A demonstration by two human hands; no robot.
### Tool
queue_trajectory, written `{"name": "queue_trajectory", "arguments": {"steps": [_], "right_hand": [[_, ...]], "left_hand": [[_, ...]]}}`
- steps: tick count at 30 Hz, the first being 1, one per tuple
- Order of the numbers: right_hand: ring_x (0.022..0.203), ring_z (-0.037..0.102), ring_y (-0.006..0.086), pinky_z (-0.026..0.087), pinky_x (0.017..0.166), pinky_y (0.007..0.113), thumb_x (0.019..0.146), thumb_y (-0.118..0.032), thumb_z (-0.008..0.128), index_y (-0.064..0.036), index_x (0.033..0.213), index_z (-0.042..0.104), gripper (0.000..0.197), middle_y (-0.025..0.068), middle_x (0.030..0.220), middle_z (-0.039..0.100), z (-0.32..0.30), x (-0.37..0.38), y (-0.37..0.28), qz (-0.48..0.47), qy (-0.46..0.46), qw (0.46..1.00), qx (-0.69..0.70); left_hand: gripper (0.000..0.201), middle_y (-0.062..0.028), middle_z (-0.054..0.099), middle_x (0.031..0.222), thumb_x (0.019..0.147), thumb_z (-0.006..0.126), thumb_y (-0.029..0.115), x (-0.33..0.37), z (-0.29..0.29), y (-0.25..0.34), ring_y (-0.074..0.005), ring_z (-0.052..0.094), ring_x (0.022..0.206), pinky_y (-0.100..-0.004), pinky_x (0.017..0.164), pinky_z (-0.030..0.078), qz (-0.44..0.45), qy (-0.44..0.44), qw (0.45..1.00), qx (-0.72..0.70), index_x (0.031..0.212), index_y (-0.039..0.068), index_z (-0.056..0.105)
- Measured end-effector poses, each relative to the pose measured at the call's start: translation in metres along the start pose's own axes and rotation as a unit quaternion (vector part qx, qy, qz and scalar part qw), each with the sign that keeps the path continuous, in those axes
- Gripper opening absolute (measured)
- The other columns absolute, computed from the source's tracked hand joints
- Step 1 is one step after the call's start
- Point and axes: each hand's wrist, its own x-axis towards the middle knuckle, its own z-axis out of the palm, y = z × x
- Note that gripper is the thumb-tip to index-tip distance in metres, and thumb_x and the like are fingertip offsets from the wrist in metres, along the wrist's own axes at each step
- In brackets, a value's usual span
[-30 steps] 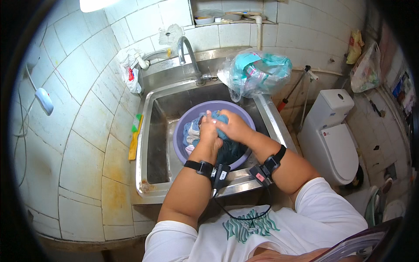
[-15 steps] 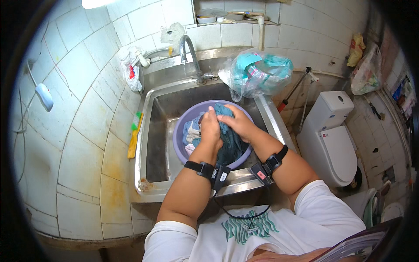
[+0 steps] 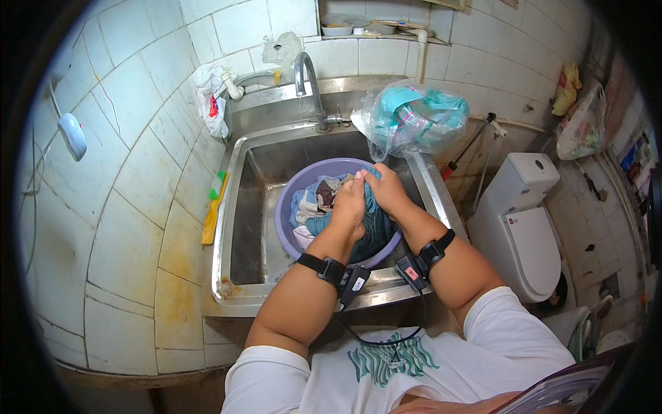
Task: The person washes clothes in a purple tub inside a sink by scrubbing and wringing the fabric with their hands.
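Note:
A purple plastic basin point(image 3: 281, 219) full of wet-looking clothes stands in the steel sink point(image 3: 256, 172). My left hand point(image 3: 350, 201) and my right hand point(image 3: 388, 190) are close together over its right half. Both are closed on a dark teal garment point(image 3: 376, 236), part of which bunches up between them while the rest hangs into the basin. Left of my hands lie a light blue and white cloth point(image 3: 303, 207) and a dark brown piece point(image 3: 325, 194). My fingertips are partly hidden behind the backs of my hands.
A curved faucet point(image 3: 314, 90) rises at the sink's back edge. On the back right corner sits a clear plastic bag point(image 3: 414, 121) with turquoise contents. A yellow-handled brush point(image 3: 212, 214) leans by the left wall. At right stands a white toilet point(image 3: 534, 241).
My hands have closed together on the teal garment; before, the fingers were more spread. My right hand has turned inward. The view has shifted slightly.

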Motion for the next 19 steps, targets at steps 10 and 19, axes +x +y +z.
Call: {"name": "queue_trajectory", "arguments": {"steps": [10,19], "right_hand": [[0.068,0.057,0.0242,0.047,0.067,0.035,0.086,-0.027,0.066,0.0037,0.088,0.060,0.031,0.0203,0.078,0.062,-0.003,-0.023,-0.048,-0.118,-0.025,0.993,-0.014],[0.080,0.061,0.0292,0.047,0.074,0.037,0.088,-0.033,0.064,0.0002,0.095,0.061,0.034,0.0201,0.085,0.061,-0.003,-0.025,-0.035,-0.166,-0.066,0.984,-0.026]], "left_hand": [[0.036,-0.0124,0.064,0.102,0.101,0.039,0.036,-0.011,0.004,0.011,-0.0256,0.065,0.088,-0.0416,0.074,0.055,-0.108,0.021,0.972,-0.205,0.111,0.005,0.055],[0.042,-0.0139,0.062,0.111,0.098,0.044,0.042,-0.008,-0.003,0.008,-0.0280,0.064,0.097,-0.0446,0.080,0.054,-0.103,0.037,0.978,-0.179,0.118,0.006,0.052]]}}
